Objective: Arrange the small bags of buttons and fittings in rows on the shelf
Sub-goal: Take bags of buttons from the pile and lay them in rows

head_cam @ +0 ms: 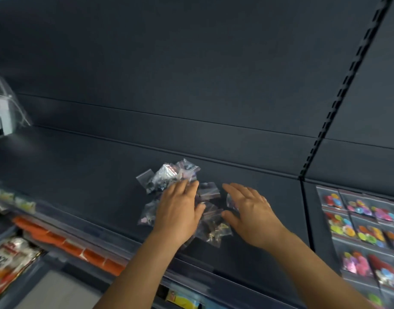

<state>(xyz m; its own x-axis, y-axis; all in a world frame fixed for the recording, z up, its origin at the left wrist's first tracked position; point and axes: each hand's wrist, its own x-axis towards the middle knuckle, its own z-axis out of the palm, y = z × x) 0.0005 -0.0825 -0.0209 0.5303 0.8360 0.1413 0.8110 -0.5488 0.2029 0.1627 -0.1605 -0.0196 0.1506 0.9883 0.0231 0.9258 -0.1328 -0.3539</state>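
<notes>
Left hand (177, 210) flat, fingers straight, pressing bag pile (169, 175) on shelf (91, 175); right hand (247, 208) spread, at pile's 3 o'clock.

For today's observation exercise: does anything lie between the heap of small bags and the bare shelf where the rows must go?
Nothing visible does. The heap of small bags lies on the dark shelf, bare around it; both the left hand and right hand already rest on it.

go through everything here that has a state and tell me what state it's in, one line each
left hand: open, flat on the pile
right hand: open, fingers spread at the pile's right edge
small clear bags: heaped in a loose pile, not in rows
dark shelf: mostly bare
bags of coloured buttons: laid in neat rows on the neighbouring shelf
</notes>
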